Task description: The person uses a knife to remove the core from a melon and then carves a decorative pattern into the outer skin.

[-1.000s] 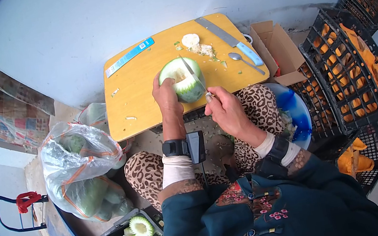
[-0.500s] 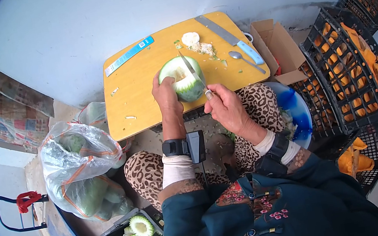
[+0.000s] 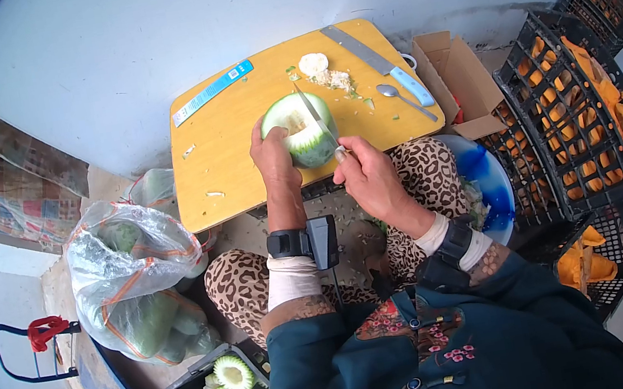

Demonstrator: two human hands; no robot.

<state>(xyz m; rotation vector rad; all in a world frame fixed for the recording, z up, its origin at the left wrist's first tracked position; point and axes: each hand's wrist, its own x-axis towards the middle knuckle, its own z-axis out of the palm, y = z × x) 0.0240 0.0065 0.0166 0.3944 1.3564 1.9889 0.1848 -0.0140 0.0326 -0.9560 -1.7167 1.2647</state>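
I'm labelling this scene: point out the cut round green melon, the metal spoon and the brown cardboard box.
Cut round green melon (image 3: pixel 312 152): head view, on its lower skin.
Metal spoon (image 3: pixel 388 90): head view, on its bowl.
Brown cardboard box (image 3: pixel 476 84): head view, on a side panel.

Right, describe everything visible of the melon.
The melon has green skin, pale flesh and an open hollow top with jagged cuts along the near rim. It is upright at the table's near edge. The left hand holds its left side, thumb at the opening; a knife in the right hand meets its right side.
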